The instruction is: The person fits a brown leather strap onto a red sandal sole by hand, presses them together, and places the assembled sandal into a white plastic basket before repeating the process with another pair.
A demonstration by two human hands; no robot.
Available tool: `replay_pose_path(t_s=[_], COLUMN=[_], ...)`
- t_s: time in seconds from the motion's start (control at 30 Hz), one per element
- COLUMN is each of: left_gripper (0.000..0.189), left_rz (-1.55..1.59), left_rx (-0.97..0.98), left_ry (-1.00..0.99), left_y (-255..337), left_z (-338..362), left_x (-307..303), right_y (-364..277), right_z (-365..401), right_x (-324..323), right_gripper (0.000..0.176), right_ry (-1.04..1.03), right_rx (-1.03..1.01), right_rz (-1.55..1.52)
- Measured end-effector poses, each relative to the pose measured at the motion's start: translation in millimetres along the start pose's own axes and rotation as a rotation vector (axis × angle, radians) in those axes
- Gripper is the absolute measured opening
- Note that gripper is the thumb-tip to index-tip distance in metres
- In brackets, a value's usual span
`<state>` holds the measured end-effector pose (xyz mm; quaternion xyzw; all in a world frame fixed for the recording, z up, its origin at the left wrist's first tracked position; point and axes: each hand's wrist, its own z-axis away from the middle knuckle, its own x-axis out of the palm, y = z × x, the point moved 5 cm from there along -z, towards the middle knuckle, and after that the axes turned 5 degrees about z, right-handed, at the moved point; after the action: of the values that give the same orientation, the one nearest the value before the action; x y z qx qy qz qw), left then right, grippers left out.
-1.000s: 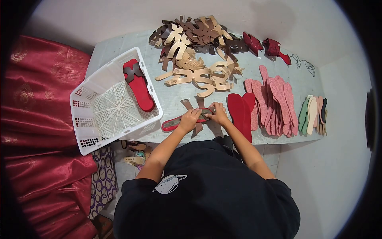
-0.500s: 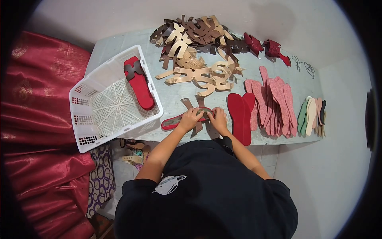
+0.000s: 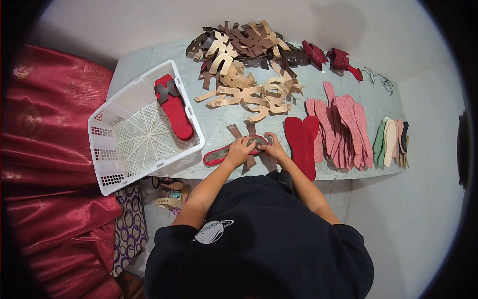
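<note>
A red-edged sandal sole (image 3: 215,158) lies near the table's front edge, its grey-brown face up. A brown strap piece (image 3: 234,131) crosses it, with ends sticking out on both sides. My left hand (image 3: 240,150) is bent over the middle of the sole, its fingers pressing the strap against it. At the sole's right end, my right hand (image 3: 275,148) holds the edge between thumb and fingers. Its fingertips hide part of that end. Just right of this hand lie red soles (image 3: 300,147), overlapping.
A white plastic basket (image 3: 98,167) on the left holds a red sandal (image 3: 175,109) with a dark strap. Behind are piled brown and beige straps (image 3: 244,55) and dark red straps (image 3: 338,60). Pink soles (image 3: 343,132) and green, cream and black soles (image 3: 388,142) lie right.
My right hand's forefinger has lifted and shifted at the sole's end, and its thumb has moved. My left hand stays over the strap. The view has shifted slightly.
</note>
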<state>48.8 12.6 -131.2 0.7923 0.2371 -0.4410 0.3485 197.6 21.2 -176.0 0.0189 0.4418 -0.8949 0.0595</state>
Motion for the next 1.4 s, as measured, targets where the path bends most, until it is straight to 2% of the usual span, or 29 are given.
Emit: replay_pose_path(t_s=[0.07,0.17,0.37,0.43,0.47,0.53,0.57,0.63,0.67,0.8,0.9,0.93,0.97,1.03,1.07,1.13,1.17,1.23,1.37,1.4], left_gripper=[0.034,0.028,0.039,0.054,0.054,0.072,0.072,0.086,0.097,0.109,0.102,0.086,0.086,0.069,0.069,0.057,0.057,0.059,0.048,0.041], left_rz=[-0.002,-0.044,-0.116,-0.113,-0.114,-0.004,-0.005,0.241,0.258,0.371,0.318,0.341,0.342,0.325,0.324,0.246,0.246,0.219,0.251,0.34], left_rx=[-0.005,-0.006,-0.045,-0.057,-0.055,-0.047,-0.044,0.032,0.053,0.127,0.21,0.187,0.194,-0.054,-0.05,-0.304,-0.301,-0.526,-0.62,-0.634], left_ry=[-0.005,0.014,-0.074,-0.171,-0.176,-0.325,-0.333,-0.375,-0.443,-0.549,-0.454,-0.373,-0.374,-0.345,-0.344,-0.241,-0.239,-0.127,-0.209,-0.267], left_y=[2,6,7,6,5,2,-1,-6,-16,-24,-23,-23,-25,-47,-48,-59,-57,-63,-65,-65], left_z=[1,1,8,8,8,7,6,5,9,-8,-25,-33,-37,-42,-42,-45,-46,-47,-53,-55], left_x=[-1,-2,1,1,-2,-14,-23,-37,-31,-47,-53,-56,-49,-25,-13,3,11,13,12,11], right_y=[-3,-3,13,13,16,13,12,11,10,6,8,9,12,12,12,17,18,14,23,30], right_z=[3,4,0,-2,-3,1,3,4,5,9,7,4,3,5,5,0,0,6,-2,-11], right_x=[0,-1,-1,-1,-1,0,1,1,1,2,3,3,2,3,3,2,1,1,6,7], right_gripper=[0.067,0.069,0.067,0.066,0.066,0.065,0.065,0.065,0.065,0.066,0.066,0.066,0.066,0.065,0.065,0.066,0.066,0.064,0.062,0.06], right_ry=[0.0,-0.023,-0.029,-0.007,-0.008,-0.001,0.0,-0.015,-0.012,0.004,0.021,0.018,0.024,0.021,0.023,0.071,0.074,0.052,0.011,0.012], right_rx=[-0.008,-0.021,-0.014,-0.085,-0.082,-0.068,-0.065,-0.053,-0.051,-0.044,-0.087,-0.115,-0.116,-0.068,-0.071,-0.126,-0.129,-0.077,-0.141,-0.252], right_rz=[-0.025,0.009,-0.038,0.019,0.015,-0.006,-0.014,-0.014,-0.021,-0.007,-0.003,0.006,0.003,-0.02,-0.021,0.061,0.06,0.057,-0.029,-0.052])
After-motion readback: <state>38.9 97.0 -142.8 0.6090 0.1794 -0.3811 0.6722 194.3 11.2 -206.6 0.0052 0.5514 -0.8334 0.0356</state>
